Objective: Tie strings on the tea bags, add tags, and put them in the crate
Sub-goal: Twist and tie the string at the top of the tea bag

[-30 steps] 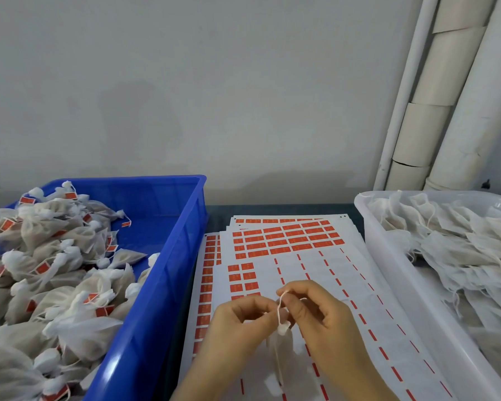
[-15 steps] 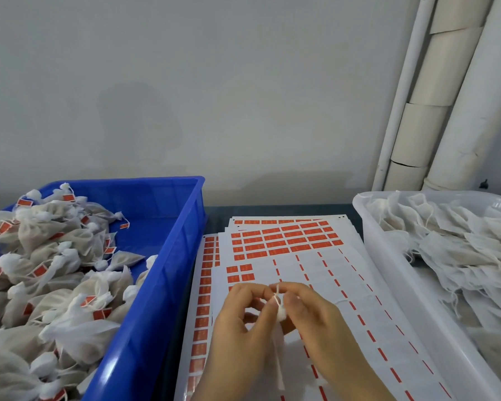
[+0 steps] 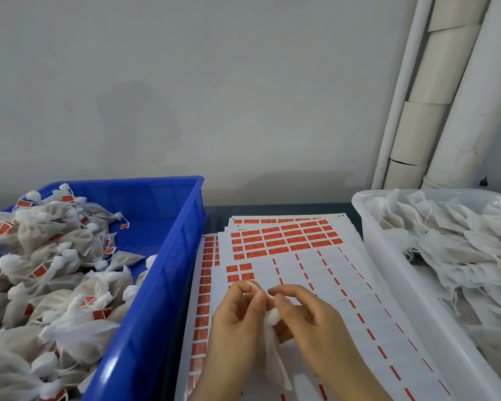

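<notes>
I've got the left hand [image 3: 235, 316] over the near end of the tag sheets [image 3: 287, 235], thumb and forefinger pinching the string [image 3: 254, 284]. The right hand [image 3: 310, 322] is just beside it, pinching the same string at the gathered neck of the tea bag [image 3: 272, 315]. The bag's body hangs down between the hands, above the sheets.

Change: a second ago an open loop of string stood up between the fingers. Now the loop is gone and the fingertips have closed in on the neck. I read that as the knot being cinched, though I can't see the knot itself. So tying is about done on this bag, and tag and drop-off are still to do.

Left of the sheets is the blue crate [image 3: 162, 256], piled with tied, tagged bags [image 3: 55, 270]. Right of the sheets is the white tub [image 3: 388, 270], holding untied bags [image 3: 460, 250]. Peeled rows on the top sheet lie right under the hands, with unused red tags at its far end.
</notes>
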Demonstrator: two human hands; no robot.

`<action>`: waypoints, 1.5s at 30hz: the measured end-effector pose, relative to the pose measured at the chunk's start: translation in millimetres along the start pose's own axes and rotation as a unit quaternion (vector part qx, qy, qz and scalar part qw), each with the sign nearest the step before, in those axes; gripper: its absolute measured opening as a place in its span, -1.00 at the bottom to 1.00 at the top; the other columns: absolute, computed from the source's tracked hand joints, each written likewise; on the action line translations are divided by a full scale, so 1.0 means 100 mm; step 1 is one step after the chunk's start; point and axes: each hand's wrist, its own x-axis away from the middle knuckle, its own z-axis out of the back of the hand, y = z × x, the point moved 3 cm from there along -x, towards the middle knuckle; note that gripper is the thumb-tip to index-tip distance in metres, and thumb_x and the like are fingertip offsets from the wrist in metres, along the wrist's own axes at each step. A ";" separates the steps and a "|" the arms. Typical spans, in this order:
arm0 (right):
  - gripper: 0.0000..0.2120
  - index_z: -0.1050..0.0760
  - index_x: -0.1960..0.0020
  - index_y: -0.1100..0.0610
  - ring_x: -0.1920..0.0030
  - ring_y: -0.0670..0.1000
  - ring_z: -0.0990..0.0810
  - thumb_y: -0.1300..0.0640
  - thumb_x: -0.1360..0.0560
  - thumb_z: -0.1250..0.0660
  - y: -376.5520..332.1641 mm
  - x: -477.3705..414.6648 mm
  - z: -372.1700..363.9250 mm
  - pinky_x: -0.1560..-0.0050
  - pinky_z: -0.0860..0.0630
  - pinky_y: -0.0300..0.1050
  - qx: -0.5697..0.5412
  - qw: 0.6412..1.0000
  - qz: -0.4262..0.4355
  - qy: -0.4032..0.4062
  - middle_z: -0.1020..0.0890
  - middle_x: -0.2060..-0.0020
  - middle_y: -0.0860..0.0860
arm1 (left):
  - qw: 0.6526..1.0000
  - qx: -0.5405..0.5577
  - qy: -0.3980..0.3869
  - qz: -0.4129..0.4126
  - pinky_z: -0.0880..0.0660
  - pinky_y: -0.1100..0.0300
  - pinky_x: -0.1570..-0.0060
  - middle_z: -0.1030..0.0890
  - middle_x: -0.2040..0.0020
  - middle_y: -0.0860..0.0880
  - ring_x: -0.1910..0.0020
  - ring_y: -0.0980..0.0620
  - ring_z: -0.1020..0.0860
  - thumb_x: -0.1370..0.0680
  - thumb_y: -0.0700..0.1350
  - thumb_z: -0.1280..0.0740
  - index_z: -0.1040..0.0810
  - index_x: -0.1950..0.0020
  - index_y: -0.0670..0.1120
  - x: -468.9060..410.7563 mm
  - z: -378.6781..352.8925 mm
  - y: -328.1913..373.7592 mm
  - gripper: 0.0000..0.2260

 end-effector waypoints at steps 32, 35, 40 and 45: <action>-0.78 -0.38 0.22 0.17 0.54 -0.07 -0.23 0.19 -0.59 -0.13 0.04 -0.06 0.30 0.38 -0.23 -0.11 -0.305 0.942 -0.117 0.079 -0.43 0.52 0.01 | 0.945 -0.259 -0.195 0.049 -0.45 0.45 0.15 -0.64 0.23 0.22 0.25 0.24 -0.57 -0.52 -0.09 -0.37 -0.36 -0.03 0.15 0.07 -0.18 -0.23 -0.77; -0.75 -0.36 0.25 0.17 0.55 -0.08 -0.24 0.21 -0.60 -0.11 0.05 -0.08 0.32 0.41 -0.23 -0.16 -0.341 0.929 -0.110 0.089 -0.37 0.54 -0.01 | 0.943 -0.270 -0.196 0.018 -0.43 0.49 0.17 -0.63 0.21 0.23 0.20 0.27 -0.57 -0.56 -0.11 -0.29 -0.39 0.01 0.15 0.06 -0.14 -0.22 -0.84; -0.71 -0.31 0.30 0.18 0.55 -0.09 -0.24 0.24 -0.60 -0.10 0.04 -0.09 0.38 0.50 -0.30 -0.27 -0.438 0.888 -0.100 0.094 -0.32 0.55 -0.01 | 0.939 -0.266 -0.220 0.010 -0.36 0.52 0.20 -0.62 0.21 0.24 0.18 0.32 -0.56 -0.58 -0.07 -0.27 -0.41 0.02 0.14 0.08 -0.15 -0.18 -0.91; -0.72 -0.36 0.28 0.18 0.52 -0.07 -0.29 0.19 -0.60 -0.12 0.02 -0.06 0.37 0.43 -0.32 -0.21 -0.323 0.941 -0.087 0.060 -0.36 0.53 0.03 | 0.958 -0.200 -0.203 0.028 -0.43 0.47 0.21 -0.64 0.24 0.19 0.20 0.26 -0.59 -0.46 0.23 -0.29 -0.42 0.04 0.26 0.15 -0.16 -0.09 -0.86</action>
